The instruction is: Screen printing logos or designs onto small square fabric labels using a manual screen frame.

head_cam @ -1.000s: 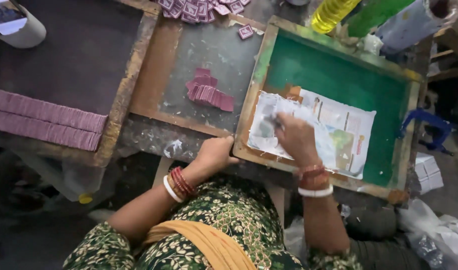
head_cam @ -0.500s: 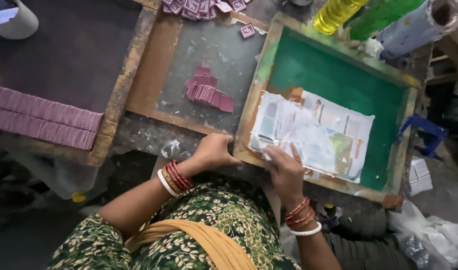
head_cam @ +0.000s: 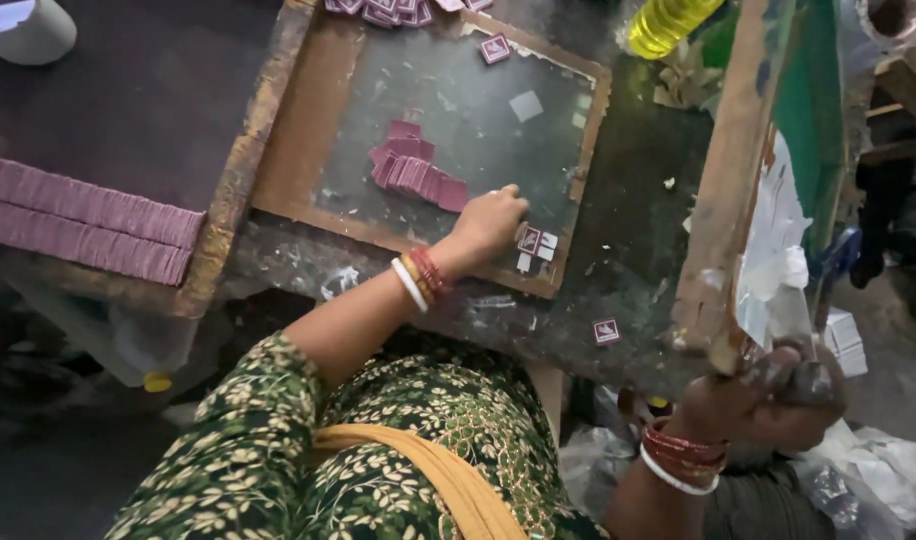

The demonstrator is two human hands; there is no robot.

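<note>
Grimy workbench [head_cam: 618,290] with a wood-framed glass plate [head_cam: 458,130] at its centre. On the plate lies a fanned pile of maroon cards [head_cam: 413,172]. The left hand [head_cam: 488,222], fingers curled together, presses down on a single card [head_cam: 529,239] at the plate's near edge, beside small white paper scraps. The right hand [head_cam: 778,395] clamps the lower corner of a green screen frame [head_cam: 738,180], tilted up on edge at the right. Long stacks [head_cam: 78,225] of cards sit far left.
</note>
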